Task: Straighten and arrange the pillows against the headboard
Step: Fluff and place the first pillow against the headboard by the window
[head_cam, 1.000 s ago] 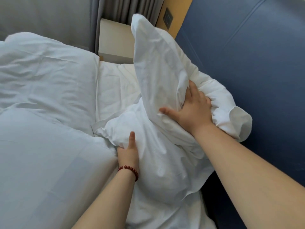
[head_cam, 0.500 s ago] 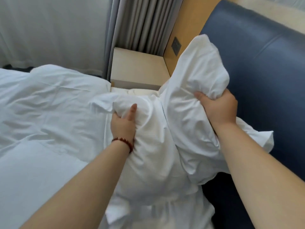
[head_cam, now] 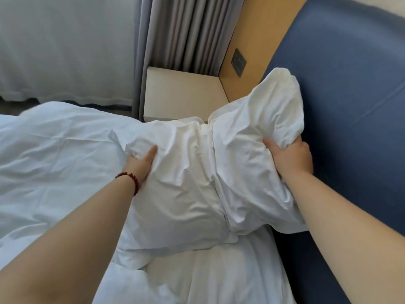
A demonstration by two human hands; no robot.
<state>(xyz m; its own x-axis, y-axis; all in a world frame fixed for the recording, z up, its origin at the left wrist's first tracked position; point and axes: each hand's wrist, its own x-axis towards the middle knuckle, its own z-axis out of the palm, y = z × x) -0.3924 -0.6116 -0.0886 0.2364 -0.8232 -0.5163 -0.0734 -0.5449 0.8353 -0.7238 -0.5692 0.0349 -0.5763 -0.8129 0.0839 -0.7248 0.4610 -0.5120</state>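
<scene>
Head view: both my hands are on the white pillow (head_cam: 192, 194), which lies across the head end of the bed on the white sheet (head_cam: 219, 273), creased deep down its middle so it is bent into two lobes. My left hand (head_cam: 139, 164) grips the left lobe's far edge - thumb flat on top, fingers curled into the fabric and hidden under it; red bead bracelet (head_cam: 132, 179) on that wrist. My right hand (head_cam: 290, 157) is closed tight in a fist on a bunch of pillowcase at the right lobe, whose top corner stands up and touches the blue padded headboard (head_cam: 350, 102). Right lobe sits higher than the left - tilted up toward the headboard. Rumpled white duvet (head_cam: 50, 154) is just left of the pillow, touching it. Beyond the pillow: a cream nightstand (head_cam: 182, 93), grey curtain (head_cam: 184, 31) behind it, and a dark switch panel (head_cam: 238, 62) on the wood wall panel (head_cam: 254, 29) beside the headboard.
</scene>
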